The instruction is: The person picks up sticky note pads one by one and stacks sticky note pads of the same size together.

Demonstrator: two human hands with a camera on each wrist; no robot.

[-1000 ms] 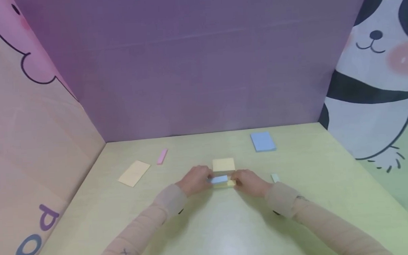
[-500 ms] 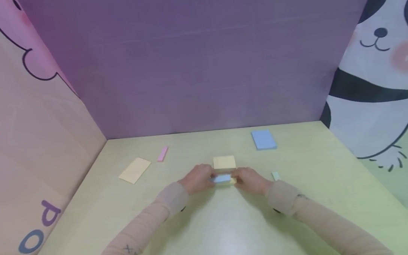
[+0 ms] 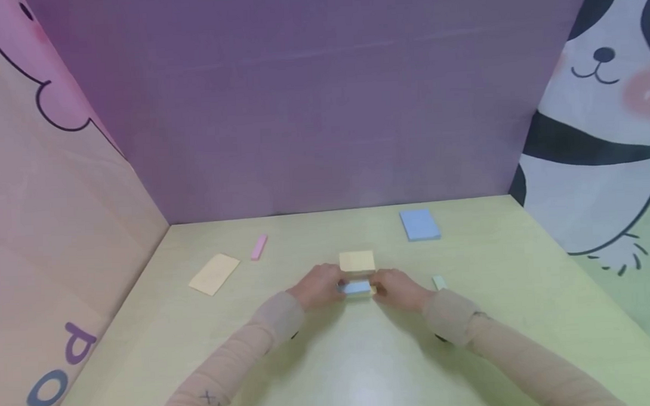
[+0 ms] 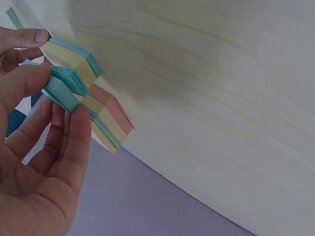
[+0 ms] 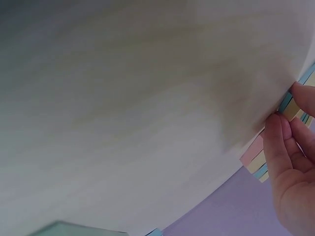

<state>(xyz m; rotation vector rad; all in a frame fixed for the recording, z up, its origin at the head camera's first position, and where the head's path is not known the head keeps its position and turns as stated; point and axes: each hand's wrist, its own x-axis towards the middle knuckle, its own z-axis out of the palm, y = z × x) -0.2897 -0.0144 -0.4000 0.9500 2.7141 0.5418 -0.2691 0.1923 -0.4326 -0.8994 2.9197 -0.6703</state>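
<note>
My left hand [image 3: 318,285] pinches a thin blue sticky-note pad [image 3: 355,288] between thumb and fingers. In the left wrist view this pad [image 4: 64,91] looks teal, with its sheets fanned at one end. Opposite, my right hand [image 3: 400,291] grips the end of a small yellow-and-blue stack of pads [image 4: 78,61]; the blue pad overlaps that stack in the head view. Just behind both hands stands a taller layered stack [image 3: 357,261], cream on top, with pink, yellow and blue layers showing in the left wrist view. My right fingertips [image 5: 273,120] hide part of the gripped stack.
A blue square pad [image 3: 419,225] lies at the back right. To the left are a pink strip [image 3: 259,247] and a cream rectangular pad [image 3: 214,274]. A pale green strip [image 3: 439,282] lies beside the right wrist. A purple wall [image 3: 321,107] closes the table's back.
My left hand has moved slightly right, carrying the blue pad further over the yellow one, so less yellow shows. The right hand keeps its place.
</note>
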